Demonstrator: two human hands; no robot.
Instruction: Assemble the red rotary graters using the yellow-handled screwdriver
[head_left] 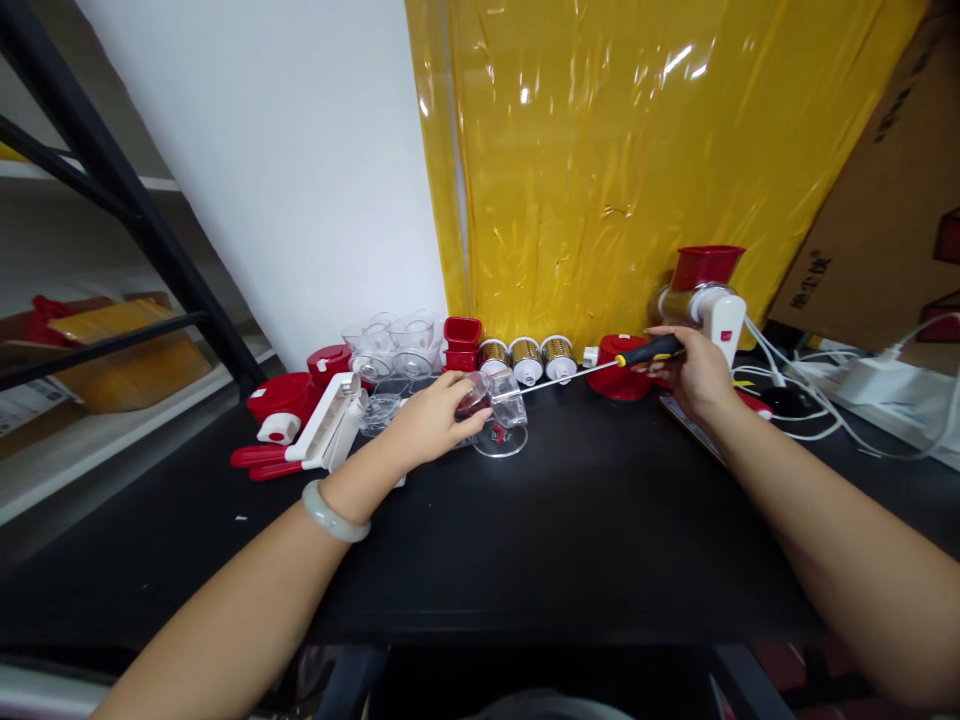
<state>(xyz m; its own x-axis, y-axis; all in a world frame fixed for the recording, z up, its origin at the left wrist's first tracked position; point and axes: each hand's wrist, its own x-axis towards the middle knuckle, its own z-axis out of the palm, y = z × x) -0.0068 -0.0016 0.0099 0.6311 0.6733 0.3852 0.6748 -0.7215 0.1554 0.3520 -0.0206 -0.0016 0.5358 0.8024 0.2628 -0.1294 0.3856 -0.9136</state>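
Left hand (431, 420) first: from my remote seat I see its fingers curled over the top of a clear housing (504, 428). They pin it where it stands on the black table (585, 520), just beside a white crank part (326, 430). Right hand (694, 375) is wrapped round the black-and-yellow grip of a screwdriver (600, 367), well out to the side. The long thin shaft runs almost level across the table, and its tip meets the housing close to the left fingertips. Whether the tip sits in a screw I cannot tell, because clear plastic and glare hide it.

That long reach worries me. With the grip so far from the tip, a small wobble of the wrist could, I judge, throw the tip off its seat and send it skidding toward the left fingers. The housing looks light and smooth and is held only from above. A sideways push along the shaft might tilt it or slide it out from under the palm. Pressing too hard could crack the plastic.

The shaft also passes just in front of three drums (526, 358) and a red base (619, 385), so a swing may knock them over. Behind the right wrist stand a slicer (709, 290) and loose cables (810, 400). A pull back of the arm could snag those.
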